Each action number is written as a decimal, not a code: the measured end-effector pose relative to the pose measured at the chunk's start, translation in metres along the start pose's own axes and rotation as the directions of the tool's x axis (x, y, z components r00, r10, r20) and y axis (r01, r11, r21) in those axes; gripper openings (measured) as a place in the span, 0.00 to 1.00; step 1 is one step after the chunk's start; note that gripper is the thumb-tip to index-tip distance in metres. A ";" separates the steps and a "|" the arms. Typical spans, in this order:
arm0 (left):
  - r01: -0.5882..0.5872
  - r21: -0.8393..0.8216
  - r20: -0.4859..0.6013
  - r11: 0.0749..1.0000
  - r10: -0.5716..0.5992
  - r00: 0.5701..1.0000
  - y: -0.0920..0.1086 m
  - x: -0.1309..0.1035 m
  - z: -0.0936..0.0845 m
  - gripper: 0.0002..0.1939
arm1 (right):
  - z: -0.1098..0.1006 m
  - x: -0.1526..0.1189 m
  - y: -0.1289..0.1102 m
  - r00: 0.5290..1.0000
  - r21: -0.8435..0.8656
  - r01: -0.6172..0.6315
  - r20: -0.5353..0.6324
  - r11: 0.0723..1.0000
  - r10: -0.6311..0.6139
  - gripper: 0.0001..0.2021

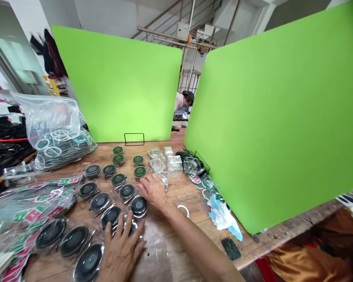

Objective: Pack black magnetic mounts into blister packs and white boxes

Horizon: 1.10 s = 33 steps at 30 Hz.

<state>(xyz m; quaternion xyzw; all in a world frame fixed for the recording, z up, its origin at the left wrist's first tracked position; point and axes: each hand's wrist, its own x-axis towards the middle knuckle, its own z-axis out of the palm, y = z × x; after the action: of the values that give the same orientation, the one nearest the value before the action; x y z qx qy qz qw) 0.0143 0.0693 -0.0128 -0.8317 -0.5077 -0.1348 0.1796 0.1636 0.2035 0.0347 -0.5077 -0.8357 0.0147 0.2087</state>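
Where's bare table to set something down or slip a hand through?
Best: wood between white ring, right forearm and blue-white wad. Narrower: gap between left hand and that forearm. Crowded: left side, with discs, flat packets and bag; beyond right hand, clear packs.

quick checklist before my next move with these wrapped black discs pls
1. Round black discs in clear plastic lying face up: ok, spread over the brown wooden table.
2. Left hand open: ok, fingers spread, partly covering discs.
3. Right hand gripping a disc: cannot tell, fingertip contact is unclear.
4. Thin white ring put away: not ok, loose beside the right forearm.
5. Crumpled blue-and-white sheet clear of both hands: ok, by the nearer bright green panel.
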 end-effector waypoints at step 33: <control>0.242 0.118 0.129 0.963 -0.256 0.958 -0.014 0.044 0.018 0.22 | -0.030 -0.060 0.167 0.805 -0.135 -0.586 -0.208 0.799 0.555 0.17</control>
<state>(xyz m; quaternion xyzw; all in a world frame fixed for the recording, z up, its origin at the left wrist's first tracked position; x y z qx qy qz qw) 0.0224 0.1180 -0.0085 -0.7585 -0.6263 -0.0705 0.1658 0.3395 0.2273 0.0025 -0.7534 -0.6216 -0.0441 0.2098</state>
